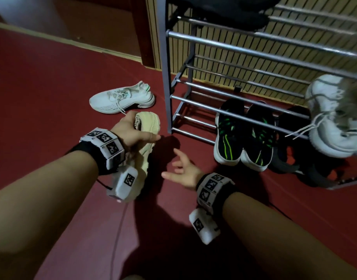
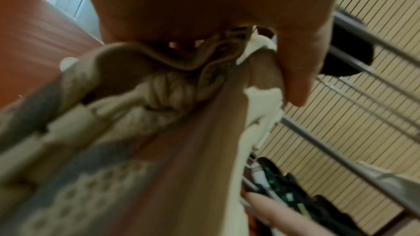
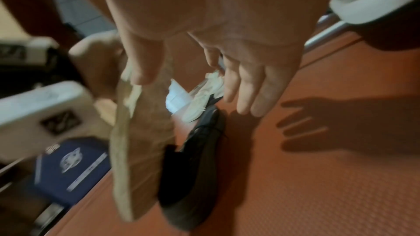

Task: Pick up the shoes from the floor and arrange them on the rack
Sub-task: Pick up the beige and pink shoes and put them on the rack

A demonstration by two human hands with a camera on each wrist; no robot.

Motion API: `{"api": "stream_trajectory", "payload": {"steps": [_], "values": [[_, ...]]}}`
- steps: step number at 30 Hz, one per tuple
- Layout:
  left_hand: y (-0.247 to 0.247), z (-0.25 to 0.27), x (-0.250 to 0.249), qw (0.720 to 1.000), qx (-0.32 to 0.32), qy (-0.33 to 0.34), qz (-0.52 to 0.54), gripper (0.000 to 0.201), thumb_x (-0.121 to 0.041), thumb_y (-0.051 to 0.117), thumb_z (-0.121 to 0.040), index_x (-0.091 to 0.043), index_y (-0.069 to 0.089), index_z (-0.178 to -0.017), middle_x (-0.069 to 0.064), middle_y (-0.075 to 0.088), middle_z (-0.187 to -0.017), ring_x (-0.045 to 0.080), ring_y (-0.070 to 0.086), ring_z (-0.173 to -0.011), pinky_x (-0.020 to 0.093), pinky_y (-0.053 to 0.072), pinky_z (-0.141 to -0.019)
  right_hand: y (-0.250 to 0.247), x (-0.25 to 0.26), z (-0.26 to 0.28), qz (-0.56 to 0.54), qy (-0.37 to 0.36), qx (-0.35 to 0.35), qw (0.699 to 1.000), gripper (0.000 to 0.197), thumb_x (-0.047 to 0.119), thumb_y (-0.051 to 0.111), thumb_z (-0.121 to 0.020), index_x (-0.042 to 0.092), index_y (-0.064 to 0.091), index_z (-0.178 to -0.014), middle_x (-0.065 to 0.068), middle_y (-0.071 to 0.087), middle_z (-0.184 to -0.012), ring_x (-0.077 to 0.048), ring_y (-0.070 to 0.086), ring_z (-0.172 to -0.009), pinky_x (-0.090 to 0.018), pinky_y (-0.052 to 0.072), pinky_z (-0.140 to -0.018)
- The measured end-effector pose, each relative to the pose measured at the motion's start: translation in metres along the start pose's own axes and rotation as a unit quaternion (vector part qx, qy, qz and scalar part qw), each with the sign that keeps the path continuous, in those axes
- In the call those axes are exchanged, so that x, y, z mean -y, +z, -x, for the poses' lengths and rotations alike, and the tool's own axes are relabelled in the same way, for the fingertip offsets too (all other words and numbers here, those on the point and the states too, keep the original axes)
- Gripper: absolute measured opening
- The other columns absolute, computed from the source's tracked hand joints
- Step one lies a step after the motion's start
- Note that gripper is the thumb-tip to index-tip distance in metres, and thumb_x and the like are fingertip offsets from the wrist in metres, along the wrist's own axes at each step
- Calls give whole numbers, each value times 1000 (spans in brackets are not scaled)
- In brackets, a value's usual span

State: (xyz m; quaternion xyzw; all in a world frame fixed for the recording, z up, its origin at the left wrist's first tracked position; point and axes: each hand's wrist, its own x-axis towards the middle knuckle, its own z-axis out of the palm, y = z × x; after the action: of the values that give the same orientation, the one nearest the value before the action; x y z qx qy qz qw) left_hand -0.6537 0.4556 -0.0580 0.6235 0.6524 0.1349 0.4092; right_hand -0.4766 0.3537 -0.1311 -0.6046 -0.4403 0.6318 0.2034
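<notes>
My left hand [image 1: 133,127] grips a cream shoe [image 1: 147,126] by its collar and holds it above the red floor, left of the rack's post. In the left wrist view its laces [image 2: 163,96] and opening sit right under my palm. To the right, my right hand [image 1: 179,167] is open and holds nothing. Its fingers [image 3: 247,87] spread next to the cream shoe's sole [image 3: 136,150]. A white sneaker [image 1: 121,99] lies on its side on the floor behind the held shoe. The metal rack [image 1: 244,48] stands at the right.
A black and green pair [image 1: 242,136] sits on the rack's bottom tier, with dark shoes [image 1: 294,158] to its right. A white sneaker [image 1: 331,118] rests on a higher bar at the far right. A slatted wall [image 1: 224,63] backs the rack. Red floor [image 1: 42,98] lies open at the left.
</notes>
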Motion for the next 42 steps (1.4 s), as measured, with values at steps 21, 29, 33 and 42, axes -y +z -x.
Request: {"api": "stream_trajectory", "payload": {"steps": [21,29,33,42], "values": [[12,33,-5,988,40,-18,146,124,-75,76,-33,-27,30,-139,0,49,-132,21,53,-115,41,43,-102,7,9,36,-74,3,5,997,61,17,58,-92,20,21,-141,-2,52,-123,-22,57,-106,-43,52,-86],[24,49,35,956,255,-20,146,121,-39,93,-36,-41,30,-139,-3,58,-128,20,56,-117,45,46,-98,0,4,30,-127,41,80,988,65,19,60,-91,27,23,-144,-5,52,-135,-26,57,-112,-39,52,-86],[20,51,30,960,246,26,133,95,-5,74,-71,-44,22,-140,-19,54,-125,14,55,-116,33,51,-90,1,6,32,-110,30,86,990,54,21,53,-95,25,27,-142,-5,55,-132,-27,57,-114,-39,49,-90],[46,54,9,954,275,113,39,108,-5,68,-82,-41,-16,-141,-22,20,-139,2,32,-128,-5,37,-74,-14,-15,49,-43,-96,2,994,113,31,69,-66,34,-11,-147,4,45,-136,-7,54,-112,-23,56,-78]]}}
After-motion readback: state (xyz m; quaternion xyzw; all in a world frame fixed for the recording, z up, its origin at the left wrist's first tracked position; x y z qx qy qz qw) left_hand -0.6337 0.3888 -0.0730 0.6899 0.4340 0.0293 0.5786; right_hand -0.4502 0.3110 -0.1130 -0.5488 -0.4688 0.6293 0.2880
